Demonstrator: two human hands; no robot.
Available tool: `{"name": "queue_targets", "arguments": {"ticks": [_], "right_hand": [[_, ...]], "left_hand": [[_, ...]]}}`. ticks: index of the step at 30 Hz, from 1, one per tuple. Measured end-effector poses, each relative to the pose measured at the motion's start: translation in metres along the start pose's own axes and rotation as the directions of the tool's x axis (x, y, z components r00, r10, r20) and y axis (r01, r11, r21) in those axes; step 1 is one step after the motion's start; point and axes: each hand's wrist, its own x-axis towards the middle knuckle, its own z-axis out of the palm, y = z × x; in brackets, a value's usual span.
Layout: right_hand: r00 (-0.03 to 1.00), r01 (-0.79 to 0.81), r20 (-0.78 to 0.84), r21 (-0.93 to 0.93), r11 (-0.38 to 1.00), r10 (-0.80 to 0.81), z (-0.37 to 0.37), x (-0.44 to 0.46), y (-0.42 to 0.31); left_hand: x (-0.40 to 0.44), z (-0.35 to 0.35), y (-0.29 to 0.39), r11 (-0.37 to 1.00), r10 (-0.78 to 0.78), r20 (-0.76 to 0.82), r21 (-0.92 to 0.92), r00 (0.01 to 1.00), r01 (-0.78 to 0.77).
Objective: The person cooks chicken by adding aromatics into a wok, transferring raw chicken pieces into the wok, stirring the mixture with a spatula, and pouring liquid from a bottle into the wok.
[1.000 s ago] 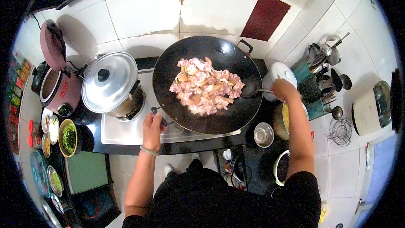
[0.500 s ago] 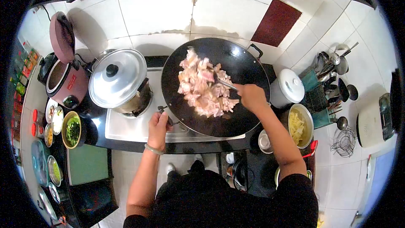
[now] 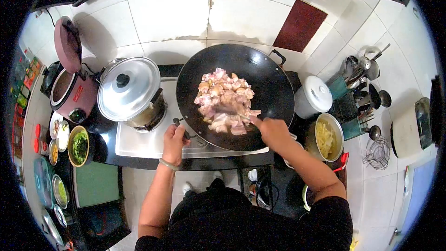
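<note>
A large black wok [image 3: 272, 90] stands on the stove, with a heap of pale pink meat pieces [image 3: 227, 90] in its left and middle part. My left hand [image 3: 174, 138] is closed around the wok's near-left handle [image 3: 187, 134]. In my right hand [image 3: 273, 133], over the wok's near-right side, is the handle of a spatula [image 3: 232, 111]. Its blade is motion-blurred and lies among the meat at the near side of the heap, partly hidden by pieces.
Left of the wok, a lidded steel pot [image 3: 127, 90] sits on the other burner, beside an open pink rice cooker [image 3: 76, 97]. A bowl of chopped greens [image 3: 81, 146] is nearby. On the right are a white lidded canister [image 3: 316, 93] and a pot of pale yellow slices [image 3: 326, 142].
My right hand has moved toward me, bringing the spatula to the near side of the meat. The meat has shifted and settled into a heap. My left hand stays on the handle.
</note>
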Motion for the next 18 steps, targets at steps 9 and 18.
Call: {"name": "queue_targets", "arguments": {"ticks": [9,18], "right_hand": [[0.924,-0.38,-0.088,-0.071,0.922,0.373,0.034,0.05,0.069],[0.85,-0.526,0.01,-0.048,0.849,0.527,-0.043,-0.028,0.151]], "left_hand": [[0.003,-0.001,-0.007,0.997,0.07,-0.002,0.021,0.998,-0.07],[0.003,-0.005,-0.004,0.999,0.031,0.017,0.015,0.999,-0.031]]}}
